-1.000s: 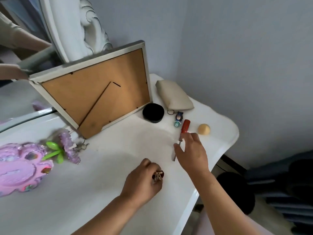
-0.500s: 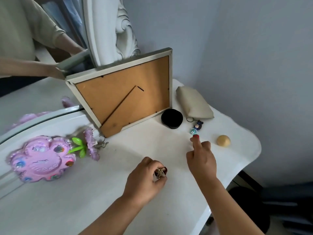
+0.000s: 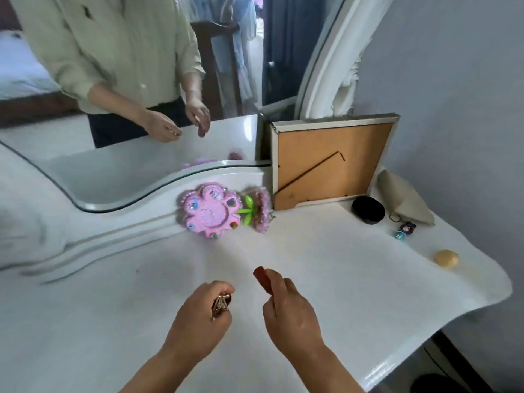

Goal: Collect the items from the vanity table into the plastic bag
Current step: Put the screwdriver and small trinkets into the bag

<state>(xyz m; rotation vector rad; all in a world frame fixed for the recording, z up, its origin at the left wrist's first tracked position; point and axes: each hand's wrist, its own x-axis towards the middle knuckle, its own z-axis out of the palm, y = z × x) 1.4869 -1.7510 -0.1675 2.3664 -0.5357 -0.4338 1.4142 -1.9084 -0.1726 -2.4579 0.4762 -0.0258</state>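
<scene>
White vanity table (image 3: pixel 354 279) | left hand (image 3: pixel 198 313) fingers pinch keys (image 3: pixel 221 303) | right hand (image 3: pixel 292 316) fingers grip red-handled screwdriver (image 3: pixel 262 276)

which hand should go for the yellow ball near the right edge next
Probably neither until one is emptied. The right hand is closer to the ball, but its grip is on the red screwdriver. The left hand holds keys and would have to cross over.

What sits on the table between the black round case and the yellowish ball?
In the head view, a small doll keychain lies between the black round case and the yellowish ball.
</scene>
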